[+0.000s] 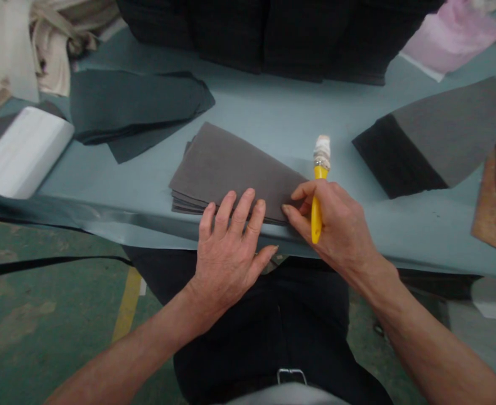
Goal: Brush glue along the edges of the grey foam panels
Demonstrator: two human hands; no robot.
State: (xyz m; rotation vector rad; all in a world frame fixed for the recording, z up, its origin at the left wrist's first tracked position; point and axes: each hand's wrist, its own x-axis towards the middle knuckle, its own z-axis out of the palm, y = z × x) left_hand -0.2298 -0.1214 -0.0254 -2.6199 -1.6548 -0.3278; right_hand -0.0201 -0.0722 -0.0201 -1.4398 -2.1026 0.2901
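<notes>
Several layered grey fabric pieces [239, 166] lie near the table's front edge, slightly fanned at their left end. My left hand [229, 247] rests on their front edge with its fingers spread and nothing held. My right hand [336, 222] holds a brush [319, 174] with a yellow handle and a white-coated tip pointing away from me. The thumb and index finger of that hand are at the right end of the grey pieces.
Dark green fabric [134, 104] and a white box [26, 152] lie left on the table [248, 101]. A thick grey stack [437, 135] stands right, black stacks [265, 36] behind. Pink cloth [452, 36] and a brown board [488, 208] are farther right.
</notes>
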